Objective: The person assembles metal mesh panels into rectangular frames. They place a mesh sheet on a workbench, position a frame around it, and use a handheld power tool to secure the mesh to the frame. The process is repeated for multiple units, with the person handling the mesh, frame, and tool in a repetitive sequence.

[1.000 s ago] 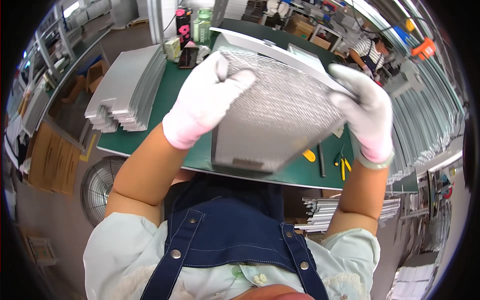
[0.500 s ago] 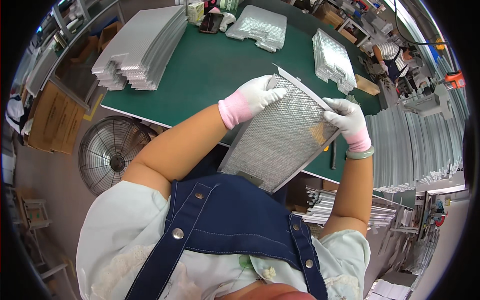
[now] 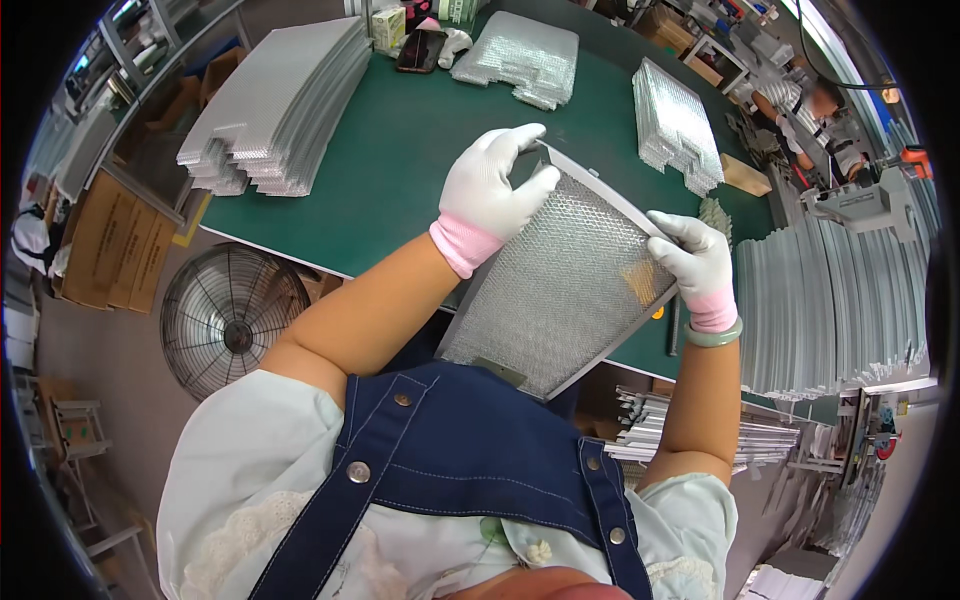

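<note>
A rectangular metal mesh filter (image 3: 565,275) with a silvery frame leans toward my apron, tilted, its far end raised over the table edge. Its mesh bears a yellowish patch near the right side, and a small plate sits at the near end. My left hand (image 3: 490,190), in a white glove with a pink cuff, has its thumb and forefinger curved around the far left corner. Its other fingers are mostly hidden. At the far right corner, my right hand (image 3: 697,255), gloved alike, grips the frame with the thumb on top.
On the green table (image 3: 420,150) stand a tall stack of mesh sheets (image 3: 290,90) and two smaller stacks, with a phone (image 3: 421,50) behind. A floor fan (image 3: 235,320) is at left. Many metal strips (image 3: 830,310) stand at right; a co-worker (image 3: 800,110) is beyond.
My left hand has shifted back to the corner, its thumb and forefinger spreading wider. The raised strip at the filter's far end now lies closer to the frame. My right hand keeps its grip.
</note>
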`<state>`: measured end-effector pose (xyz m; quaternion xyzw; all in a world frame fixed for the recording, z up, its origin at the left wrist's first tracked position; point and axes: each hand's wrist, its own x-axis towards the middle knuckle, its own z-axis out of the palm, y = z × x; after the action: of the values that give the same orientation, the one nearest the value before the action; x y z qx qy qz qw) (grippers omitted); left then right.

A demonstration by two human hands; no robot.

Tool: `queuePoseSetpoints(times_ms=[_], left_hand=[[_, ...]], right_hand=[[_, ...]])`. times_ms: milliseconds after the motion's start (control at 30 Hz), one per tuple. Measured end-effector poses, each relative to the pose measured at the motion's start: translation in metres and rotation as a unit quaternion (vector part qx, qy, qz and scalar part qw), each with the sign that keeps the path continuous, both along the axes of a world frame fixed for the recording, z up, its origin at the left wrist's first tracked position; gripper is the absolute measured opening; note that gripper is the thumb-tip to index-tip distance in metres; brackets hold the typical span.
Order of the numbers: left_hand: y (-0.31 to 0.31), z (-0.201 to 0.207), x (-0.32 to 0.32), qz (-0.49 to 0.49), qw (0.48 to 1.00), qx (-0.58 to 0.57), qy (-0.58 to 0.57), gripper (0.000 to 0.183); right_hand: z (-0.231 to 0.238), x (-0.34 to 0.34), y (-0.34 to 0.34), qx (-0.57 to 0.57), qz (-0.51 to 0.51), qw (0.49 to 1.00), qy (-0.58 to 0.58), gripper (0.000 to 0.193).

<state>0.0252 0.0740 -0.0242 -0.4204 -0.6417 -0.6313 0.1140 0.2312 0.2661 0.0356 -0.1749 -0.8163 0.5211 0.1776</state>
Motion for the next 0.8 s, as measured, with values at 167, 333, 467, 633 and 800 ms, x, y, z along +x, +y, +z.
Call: queuePoseSetpoints(times_ms=[167,333,467,633,800], left_hand=[[-0.004,0.007,-0.001,0.071,0.978,-0.040,0.193,0.033],[0.000,-0.007,0.008,-0.007,0.996,-0.009,0.085,0.040],[0.001,-0.005,0.015,-0.289,0.892,0.135,-0.319,0.057],[-0.009,0.000,0.004,-0.345,0.874,0.087,-0.331,0.055],[-0.012,0.005,0.014,-0.337,0.864,0.139,-0.347,0.051]], right_hand=[[-0.001,0.002,-0.002,0.003,0.000,1.000,0.014,0.031],[0.006,0.004,-0.006,0.036,-0.009,0.999,0.005,0.031],[0.008,0.004,-0.003,0.054,0.008,0.999,0.004,0.030],[0.009,0.008,0.000,0.042,0.014,0.999,-0.007,0.031],[0.013,0.006,-0.002,0.075,0.031,0.996,-0.021,0.031]])
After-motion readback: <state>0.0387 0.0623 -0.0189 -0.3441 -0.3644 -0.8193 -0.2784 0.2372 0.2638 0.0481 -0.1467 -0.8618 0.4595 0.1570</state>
